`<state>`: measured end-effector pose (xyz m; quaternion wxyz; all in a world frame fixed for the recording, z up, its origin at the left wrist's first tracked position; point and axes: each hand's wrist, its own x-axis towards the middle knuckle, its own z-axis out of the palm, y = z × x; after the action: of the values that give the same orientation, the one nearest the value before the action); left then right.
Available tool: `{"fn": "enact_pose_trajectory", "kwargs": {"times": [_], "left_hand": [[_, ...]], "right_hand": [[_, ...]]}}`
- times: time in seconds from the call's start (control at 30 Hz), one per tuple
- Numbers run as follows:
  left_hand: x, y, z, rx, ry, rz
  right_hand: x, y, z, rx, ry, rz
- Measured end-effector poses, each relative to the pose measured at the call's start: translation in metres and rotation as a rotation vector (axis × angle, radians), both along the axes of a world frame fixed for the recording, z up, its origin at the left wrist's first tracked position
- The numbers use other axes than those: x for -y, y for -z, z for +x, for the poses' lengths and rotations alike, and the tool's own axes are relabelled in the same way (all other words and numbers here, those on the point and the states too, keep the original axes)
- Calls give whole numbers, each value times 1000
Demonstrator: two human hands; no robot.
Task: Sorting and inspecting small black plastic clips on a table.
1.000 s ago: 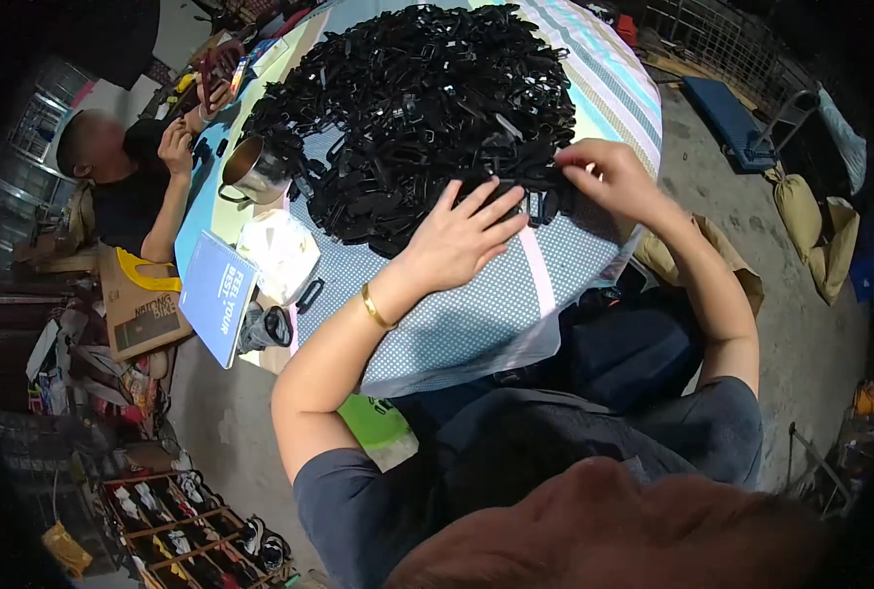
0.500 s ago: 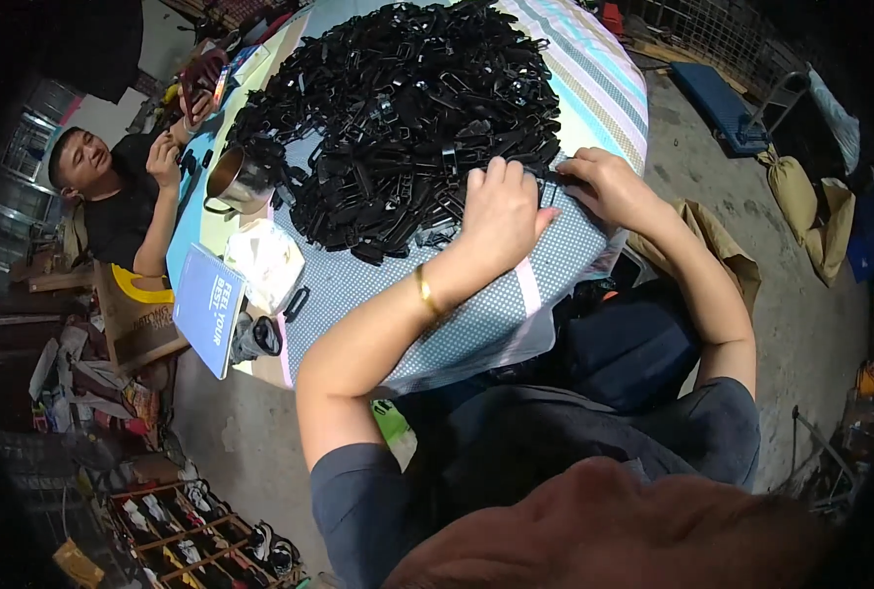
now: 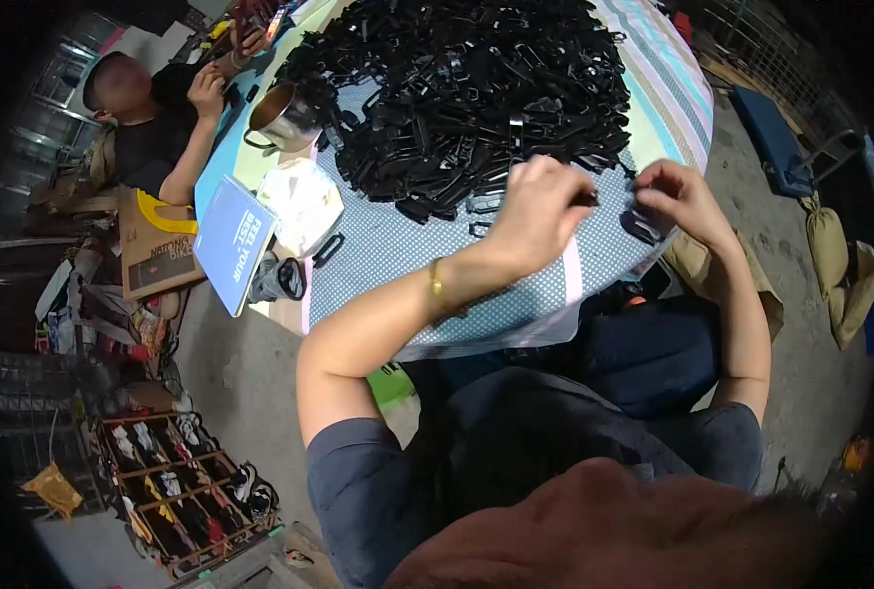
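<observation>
A large heap of small black plastic pieces [image 3: 476,98], many with open frames like buckles, covers the far part of the table. My left hand [image 3: 540,218], wearing a gold bracelet [image 3: 438,285] at the wrist, hovers at the heap's near edge with its fingers closed on a small black piece [image 3: 588,198]. To its right, my right hand [image 3: 687,204] has curled fingers, thumb close to the fingertips; what they hold is too small to make out. Below those fingertips lie a few black pieces [image 3: 639,227] near the table's right edge.
The patterned tablecloth [image 3: 398,285] shows in front of me. On the left are a metal mug [image 3: 287,120], a crumpled white plastic bag [image 3: 301,201], a blue spiral notebook [image 3: 229,240] and a single black frame [image 3: 328,249]. Another person [image 3: 142,128] sits at the far left.
My hands have moved apart from each other, the left now lifted with a black piece. The view has shifted, so the table sits higher and further right.
</observation>
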<state>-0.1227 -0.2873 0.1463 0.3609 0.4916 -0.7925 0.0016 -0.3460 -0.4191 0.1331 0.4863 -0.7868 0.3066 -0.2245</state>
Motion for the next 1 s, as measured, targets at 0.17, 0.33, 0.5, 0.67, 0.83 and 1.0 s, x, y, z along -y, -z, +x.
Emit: {"fn": "enact_pose_trajectory", "kwargs": {"times": [0.17,0.33,0.5,0.67,0.83,1.0], "left_hand": [[-38,-27,39,-663,-148,226],[-64,-21,66,-685,-308,313],[-64,-7,7,90,222,233],[-32,8,4,406,177,233],[-12,13,15,602,-24,-6],[-38,-25,-6,648,-189,85]], "right_hand": [[-14,-8,2,185,119,135],[-66,12,1,285,-83,-496],[-36,28,21,172,-52,-387],[-13,23,17,31,-139,-919],[-20,14,-24,192,9,-919],[-38,70,-96,-130,160,-13]]}}
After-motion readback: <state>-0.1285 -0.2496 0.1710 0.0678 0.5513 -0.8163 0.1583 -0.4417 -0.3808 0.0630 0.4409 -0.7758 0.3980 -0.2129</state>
